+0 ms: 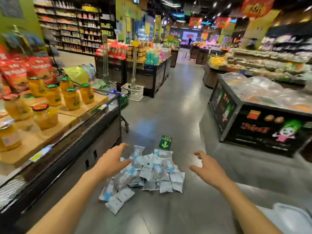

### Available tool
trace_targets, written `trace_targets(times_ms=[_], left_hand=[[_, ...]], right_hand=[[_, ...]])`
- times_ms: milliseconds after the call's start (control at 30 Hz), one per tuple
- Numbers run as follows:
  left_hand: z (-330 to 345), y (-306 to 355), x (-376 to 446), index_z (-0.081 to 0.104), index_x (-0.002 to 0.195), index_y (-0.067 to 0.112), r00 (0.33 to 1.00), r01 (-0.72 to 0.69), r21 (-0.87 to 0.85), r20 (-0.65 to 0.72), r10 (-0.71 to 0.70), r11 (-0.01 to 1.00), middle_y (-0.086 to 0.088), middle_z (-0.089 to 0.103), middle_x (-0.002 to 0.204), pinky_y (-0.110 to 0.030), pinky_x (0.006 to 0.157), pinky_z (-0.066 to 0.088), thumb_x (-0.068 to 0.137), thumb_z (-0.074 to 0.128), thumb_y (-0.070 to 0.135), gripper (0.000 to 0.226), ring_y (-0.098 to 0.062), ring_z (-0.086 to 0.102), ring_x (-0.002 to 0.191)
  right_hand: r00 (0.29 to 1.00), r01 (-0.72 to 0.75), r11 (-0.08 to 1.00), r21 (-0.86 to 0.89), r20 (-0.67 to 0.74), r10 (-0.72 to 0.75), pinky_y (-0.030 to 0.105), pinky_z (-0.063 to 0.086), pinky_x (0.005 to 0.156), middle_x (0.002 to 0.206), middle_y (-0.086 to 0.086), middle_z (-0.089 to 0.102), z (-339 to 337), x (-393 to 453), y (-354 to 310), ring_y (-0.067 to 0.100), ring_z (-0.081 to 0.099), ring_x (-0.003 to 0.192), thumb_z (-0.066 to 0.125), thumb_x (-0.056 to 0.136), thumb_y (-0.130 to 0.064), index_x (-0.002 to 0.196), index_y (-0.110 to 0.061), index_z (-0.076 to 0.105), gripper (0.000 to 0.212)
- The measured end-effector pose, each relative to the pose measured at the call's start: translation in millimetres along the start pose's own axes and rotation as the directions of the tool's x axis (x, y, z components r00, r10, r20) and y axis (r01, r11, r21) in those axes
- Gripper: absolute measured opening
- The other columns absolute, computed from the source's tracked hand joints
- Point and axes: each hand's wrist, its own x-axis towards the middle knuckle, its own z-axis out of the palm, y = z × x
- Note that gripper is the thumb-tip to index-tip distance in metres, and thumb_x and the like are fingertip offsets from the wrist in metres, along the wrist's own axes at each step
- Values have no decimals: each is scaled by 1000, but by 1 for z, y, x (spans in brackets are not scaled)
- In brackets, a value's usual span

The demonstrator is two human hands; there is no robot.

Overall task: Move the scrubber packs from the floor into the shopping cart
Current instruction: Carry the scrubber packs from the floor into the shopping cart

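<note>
A heap of several grey-white scrubber packs (148,173) with blue labels lies on the grey floor in the aisle. My left hand (112,160) hovers over the heap's left side with fingers spread, holding nothing. My right hand (206,168) is stretched out to the right of the heap, fingers loosely apart, also empty. The shopping cart (122,100) stands behind the left display counter; only its dark frame, a wheel and green basket part show.
A display counter (76,132) with jars of yellow fruit runs along the left. A black produce stand (253,122) sits at the right. A white crate (135,92) stands further down the aisle. A green arrow sticker (165,142) marks the floor beyond the heap.
</note>
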Motion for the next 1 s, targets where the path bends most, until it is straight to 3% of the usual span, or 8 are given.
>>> trace_targets(times_ms=[333,467,533,667,767,867,1000], left_hand=[[43,-4,214,44,144,21,986,-19,-70,163,31,997,-6,57,143,-40,100,50,95,67,41,58,-26,59,125],[75,15,288,44,144,23,973,-20,-101,226,42,995,-5,58,143,-43,102,50,94,67,45,59,-26,57,127],[95,26,324,45,145,18,964,-6,-126,263,39,992,-8,58,143,-37,103,48,96,67,39,58,-26,58,127],[144,44,398,47,142,16,942,52,-128,335,-7,990,-8,58,141,-36,102,48,96,68,37,55,-24,59,123],[177,60,461,49,140,17,933,116,-141,354,-59,983,-7,61,137,-38,100,50,95,68,35,52,-26,61,118],[210,78,530,50,137,20,938,119,-163,342,-56,979,-5,62,136,-41,99,51,95,68,37,49,-25,62,116],[273,71,617,53,135,18,942,189,-240,319,-106,952,-6,64,129,-46,100,52,94,69,34,46,-26,63,114]], right_hand=[[983,-185,976,111,11,185,47,48,105,149,4,53,-2,172,18,23,55,132,69,89,-50,146,-29,45,65],[972,-233,964,131,29,231,41,47,107,150,7,53,0,234,40,24,55,133,68,91,-44,147,-25,45,64],[969,-247,957,153,44,243,37,45,107,151,9,51,1,271,57,25,52,136,69,93,-41,148,-21,44,63],[959,-280,947,158,86,270,30,44,94,149,11,53,6,359,103,25,51,136,71,93,-37,144,-18,47,59],[955,-280,955,103,131,266,31,41,102,148,10,53,18,434,137,25,49,137,70,93,-39,145,-19,47,60],[951,-184,978,-96,235,202,36,38,109,151,6,48,39,507,163,26,45,140,60,97,-49,151,-22,39,64],[933,-183,976,-116,293,210,44,40,110,153,3,45,88,600,197,27,47,138,57,95,-55,149,-24,37,65]])
